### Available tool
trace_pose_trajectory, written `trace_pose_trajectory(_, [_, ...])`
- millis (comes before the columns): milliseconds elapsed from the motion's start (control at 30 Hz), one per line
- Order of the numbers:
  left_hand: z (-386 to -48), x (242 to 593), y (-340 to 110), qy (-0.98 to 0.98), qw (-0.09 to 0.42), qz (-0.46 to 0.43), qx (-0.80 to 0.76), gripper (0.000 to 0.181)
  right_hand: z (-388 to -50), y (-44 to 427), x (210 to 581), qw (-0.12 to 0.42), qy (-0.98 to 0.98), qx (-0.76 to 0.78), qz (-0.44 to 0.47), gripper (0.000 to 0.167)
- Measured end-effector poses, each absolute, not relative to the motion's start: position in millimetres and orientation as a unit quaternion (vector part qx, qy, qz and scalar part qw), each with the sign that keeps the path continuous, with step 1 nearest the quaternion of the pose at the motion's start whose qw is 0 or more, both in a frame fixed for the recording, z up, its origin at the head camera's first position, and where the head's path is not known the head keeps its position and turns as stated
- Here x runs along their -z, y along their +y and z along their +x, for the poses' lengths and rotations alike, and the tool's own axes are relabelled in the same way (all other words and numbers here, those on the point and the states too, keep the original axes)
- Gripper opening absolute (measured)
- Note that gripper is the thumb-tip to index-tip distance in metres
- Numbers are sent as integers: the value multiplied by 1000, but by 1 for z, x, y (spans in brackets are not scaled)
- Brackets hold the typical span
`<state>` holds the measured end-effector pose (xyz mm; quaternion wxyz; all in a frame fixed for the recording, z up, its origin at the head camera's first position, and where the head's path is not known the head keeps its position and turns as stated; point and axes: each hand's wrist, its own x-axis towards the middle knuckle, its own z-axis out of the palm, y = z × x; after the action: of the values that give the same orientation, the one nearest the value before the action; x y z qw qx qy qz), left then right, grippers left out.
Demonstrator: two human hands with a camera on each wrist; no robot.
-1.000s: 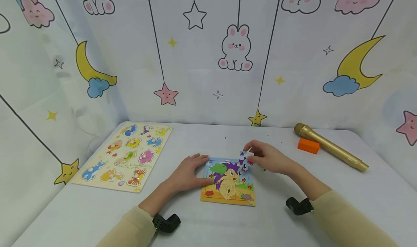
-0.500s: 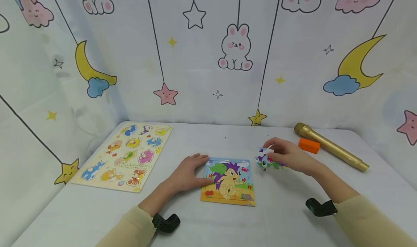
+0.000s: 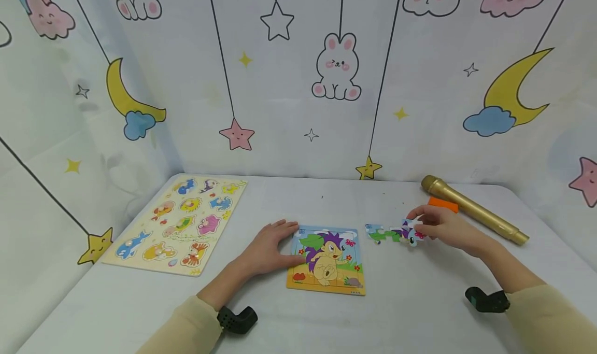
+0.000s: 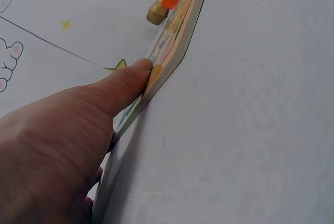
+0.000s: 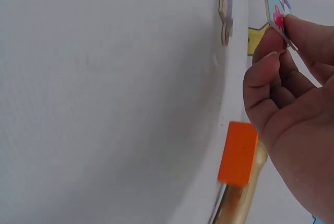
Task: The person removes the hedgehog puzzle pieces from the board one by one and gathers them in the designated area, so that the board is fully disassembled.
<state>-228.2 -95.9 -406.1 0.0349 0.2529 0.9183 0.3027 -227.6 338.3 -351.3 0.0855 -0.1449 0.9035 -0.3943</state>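
A square hedgehog jigsaw board [image 3: 326, 266] lies flat on the white table. My left hand [image 3: 263, 248] rests at its left edge, the thumb laid on the board and the fingers extended toward its far corner. To the right of the board, my right hand [image 3: 445, 228] pinches a puzzle piece [image 5: 271, 2] with a big eye and a pink patch between thumb and fingertips. Beside it on the table are flat green and blue puzzle pieces [image 3: 377, 233], partly overlapped in view by the held piece. Whether the held piece touches them I cannot tell.
A large peg board [image 3: 186, 224] with animal pictures lies at the left. On the right are a gold microphone [image 3: 475, 209] and an orange block [image 3: 443, 204], which my right hand partly hides. A patterned white cloth [image 3: 289, 84] hangs behind the table.
My right hand has carried the puzzle piece rightward, from over the board's upper right corner to beside the loose pieces. My left hand and the board stay in place.
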Motion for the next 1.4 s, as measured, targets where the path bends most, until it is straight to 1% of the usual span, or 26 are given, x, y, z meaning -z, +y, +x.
trace_pose_trajectory(233, [-227,406,-96,919,35,250,-304,81,-232,361,359,109,906,387,-135,29])
trace_pose_trajectory(500, [-227,406,-96,919,32,251,-303,81,-234,379,366,111,916,367,-115,28])
trace_pose_trajectory(833, [-226,403,-95,920,33,250,-301,82,-235,383,365,115,913,371,-123,29])
trace_pose_trajectory(1133, [-226,404,-95,920,32,248,-302,82,-236,380,371,85,931,330,-130,29])
trace_pose_trajectory(1267, [-226,404,-95,919,33,248,-303,82,-234,379,373,80,939,310,-128,29])
trace_pose_trajectory(1400, [-226,405,-95,921,33,245,-300,82,-233,376,372,77,941,303,-129,26])
